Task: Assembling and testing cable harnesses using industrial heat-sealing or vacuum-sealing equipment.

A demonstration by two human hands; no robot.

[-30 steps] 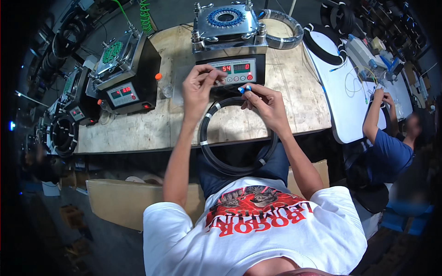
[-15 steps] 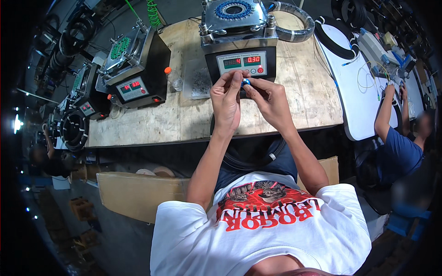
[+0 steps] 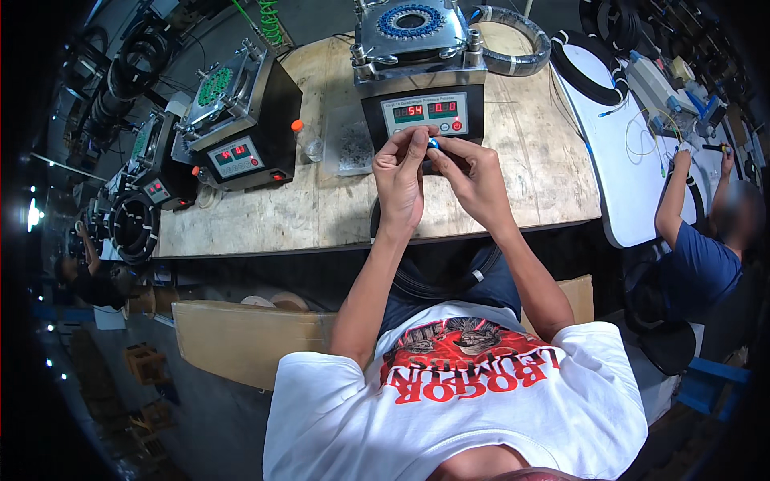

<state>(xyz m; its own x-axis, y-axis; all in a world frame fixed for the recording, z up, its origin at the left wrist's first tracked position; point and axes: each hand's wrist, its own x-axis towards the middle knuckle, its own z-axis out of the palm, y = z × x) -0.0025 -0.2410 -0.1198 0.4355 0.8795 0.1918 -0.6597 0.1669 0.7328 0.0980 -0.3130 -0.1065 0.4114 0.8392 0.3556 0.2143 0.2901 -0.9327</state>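
My left hand (image 3: 400, 180) is closed in a pinch, thumb against fingers, in front of a black and metal polishing machine (image 3: 370, 112). What its fingertips hold is hidden. Close against it, my right hand (image 3: 475, 180) pinches a small shiny blue part (image 3: 433, 143) between thumb and fingers. The part's exact kind is too small to tell. Atop the machine sits a ring of blue connectors (image 3: 410, 22) on a metal plate. A black cable coil (image 3: 449, 287) lies over my lap below the table edge.
On the wooden table (image 3: 281, 210) stand a similar machine with green connectors (image 3: 215, 86), an orange-capped bottle (image 3: 308, 142) and a clear plastic bag (image 3: 350, 144). A wrapped cable coil (image 3: 521, 62) lies at back right. A co-worker (image 3: 702, 260) sits at the white table (image 3: 626, 204).
The view has shifted slightly, and the near machine's display reads differently. My hands keep almost the same pinch. The co-worker's farther hand has moved outward, now with a small tool in it.
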